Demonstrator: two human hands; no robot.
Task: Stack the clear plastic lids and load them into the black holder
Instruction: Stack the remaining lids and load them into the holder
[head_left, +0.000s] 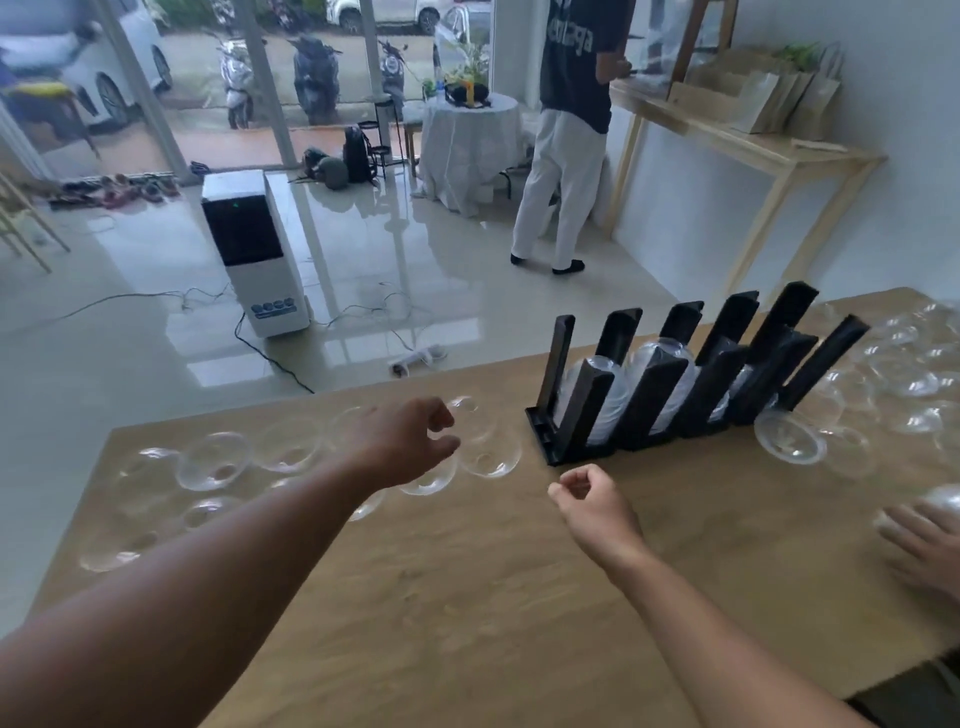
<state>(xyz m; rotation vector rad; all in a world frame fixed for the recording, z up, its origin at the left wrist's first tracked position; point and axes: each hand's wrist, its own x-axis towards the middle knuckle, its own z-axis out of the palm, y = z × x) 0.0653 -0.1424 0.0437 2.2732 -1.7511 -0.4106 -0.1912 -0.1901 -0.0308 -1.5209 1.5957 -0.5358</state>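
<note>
- Many clear lids (213, 462) are spread on the desk (467, 597), at 9 o'clock of the black holder (649, 400).
- Left grip (405, 441) is held loosely open over them.
- Right grip (597, 501) is curled closed, empty.

glossy pale tiled floor (363, 249), glass front (208, 78), white wall (883, 182), wooden side table (753, 140)

The left grip (410, 441) hovered with loosely curled fingers over the clear lids (213, 462) scattered across the left of the wooden counter (467, 597), holding nothing. The right grip (592, 499) hung curled and empty just in front of the black holder (644, 400), whose slots held stacked lids (660, 358). More loose lids (904, 379) lay to its right, near another person's hand (924, 551).
</note>
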